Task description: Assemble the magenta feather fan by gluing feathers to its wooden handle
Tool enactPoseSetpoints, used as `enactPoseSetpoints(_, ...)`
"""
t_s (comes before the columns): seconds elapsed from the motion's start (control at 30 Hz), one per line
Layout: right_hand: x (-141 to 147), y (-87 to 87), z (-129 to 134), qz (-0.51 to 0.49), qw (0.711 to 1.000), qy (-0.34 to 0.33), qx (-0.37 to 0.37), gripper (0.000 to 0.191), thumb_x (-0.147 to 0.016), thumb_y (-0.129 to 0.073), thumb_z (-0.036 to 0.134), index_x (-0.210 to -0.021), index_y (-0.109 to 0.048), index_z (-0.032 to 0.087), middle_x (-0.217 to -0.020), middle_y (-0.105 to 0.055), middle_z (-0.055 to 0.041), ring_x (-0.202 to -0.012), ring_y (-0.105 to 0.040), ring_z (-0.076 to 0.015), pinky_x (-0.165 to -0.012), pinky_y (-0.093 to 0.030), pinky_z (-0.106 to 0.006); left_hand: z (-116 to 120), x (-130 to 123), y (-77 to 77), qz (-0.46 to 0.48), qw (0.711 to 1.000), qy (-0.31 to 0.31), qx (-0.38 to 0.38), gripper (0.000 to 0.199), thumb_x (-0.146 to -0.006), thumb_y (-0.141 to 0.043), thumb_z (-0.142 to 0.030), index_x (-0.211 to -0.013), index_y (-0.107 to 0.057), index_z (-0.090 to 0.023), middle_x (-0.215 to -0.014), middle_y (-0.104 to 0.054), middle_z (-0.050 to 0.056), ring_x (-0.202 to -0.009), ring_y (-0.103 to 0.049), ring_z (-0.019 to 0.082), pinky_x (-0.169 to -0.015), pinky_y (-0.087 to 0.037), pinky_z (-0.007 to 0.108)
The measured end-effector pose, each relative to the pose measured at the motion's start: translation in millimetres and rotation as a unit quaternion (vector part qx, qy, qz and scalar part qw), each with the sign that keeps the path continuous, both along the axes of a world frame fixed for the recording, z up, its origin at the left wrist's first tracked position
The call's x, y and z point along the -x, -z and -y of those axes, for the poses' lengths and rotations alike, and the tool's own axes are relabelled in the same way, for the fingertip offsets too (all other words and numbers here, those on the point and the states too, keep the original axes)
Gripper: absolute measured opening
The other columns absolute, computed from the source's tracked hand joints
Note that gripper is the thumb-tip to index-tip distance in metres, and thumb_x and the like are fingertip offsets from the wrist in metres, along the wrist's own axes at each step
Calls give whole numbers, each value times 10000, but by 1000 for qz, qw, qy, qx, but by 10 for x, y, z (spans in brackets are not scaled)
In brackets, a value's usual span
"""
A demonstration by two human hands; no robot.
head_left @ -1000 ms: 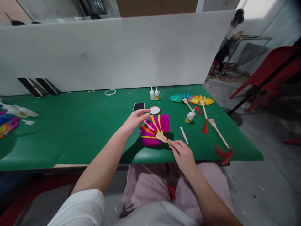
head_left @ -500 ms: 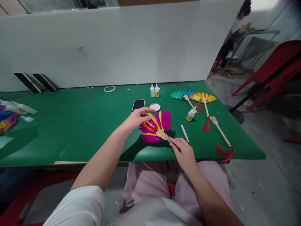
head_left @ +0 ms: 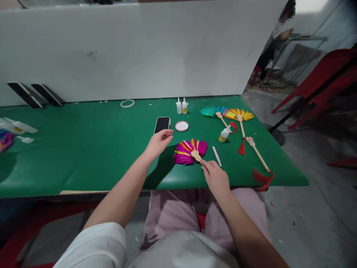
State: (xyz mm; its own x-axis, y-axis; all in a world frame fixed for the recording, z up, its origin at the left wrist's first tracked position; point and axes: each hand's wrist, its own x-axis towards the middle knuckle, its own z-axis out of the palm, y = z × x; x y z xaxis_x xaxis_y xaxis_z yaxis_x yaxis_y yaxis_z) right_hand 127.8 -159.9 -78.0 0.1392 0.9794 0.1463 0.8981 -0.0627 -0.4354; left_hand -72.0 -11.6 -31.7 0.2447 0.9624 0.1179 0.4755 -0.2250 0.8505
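Note:
A feather fan (head_left: 191, 152) with magenta, yellow and orange feathers lies low over the green table (head_left: 92, 149). My right hand (head_left: 216, 176) is closed round its wooden handle, just below the pale head. To the left of the fan, my left hand (head_left: 159, 143) hovers with bent fingers apart from the thumb and nothing visible between them. A phone (head_left: 162, 124) rests just beyond that hand, beside a small round white dish (head_left: 182, 126). Pink tweezers (head_left: 216, 156) lie right of the fan.
Farther right are a glue bottle (head_left: 224, 134), a blue-green fan (head_left: 211, 112), a yellow fan (head_left: 240, 114) and a bare fan handle (head_left: 259, 154) with a red tassel. Two bottles (head_left: 182, 107) stand near the white panel (head_left: 139, 52). A person (head_left: 275, 41) sits at the back right.
My left hand has come off the feathers and moved left. The fan, still in my right hand, has gone lower and slightly right, tilting flatter.

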Motion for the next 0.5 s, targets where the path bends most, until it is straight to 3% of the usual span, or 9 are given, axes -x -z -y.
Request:
enactPoseSetpoints(0.1, 9, -39, -9, 69, 996, -2, 55, 325, -872, -436, 285, -1169, -566, 304, -903, -617, -5, -631, -579, -112, -482, -354, -232, 134, 37, 164, -100, 994, 16, -52, 327, -795, -503, -309, -1065, -605, -157, -1060, -642, 93, -974, -592, 206, -868, -459, 360)
enactPoseSetpoints(0.23, 20, -69, -21, 106, 991, -9, 80, 325, -870, -438, 303, -1173, -555, 316, -912, -597, -1, -610, -567, -105, -461, -322, -238, 310, -65, 327, -227, 961, 109, -115, 383, -876, -370, -320, -1144, -575, -139, -1226, -565, 111, -1175, -482, 220, -1002, -366, 380)
enactPoseSetpoints(0.37, 35, -70, -17, 136, 987, -15, 85, 334, -871, -437, 306, -1191, -534, 325, -896, -589, 1, -573, -543, -104, -450, -295, -249, 382, -224, 399, -301, 927, 186, -123, 450, -904, -306, -360, -1263, -471, -145, -1366, -425, 104, -1298, -325, 251, -1044, -289, 457)
enactPoseSetpoints(0.5, 44, -52, -5, 164, 984, -35, 64, 341, -877, -434, 269, -1201, -530, 311, -838, -585, -17, -734, -557, -142, -501, -318, -247, 389, -286, 418, -346, 905, 208, -135, 455, -912, -282, -372, -1306, -413, -188, -1394, -390, 71, -1324, -264, 269, -1049, -238, 520)
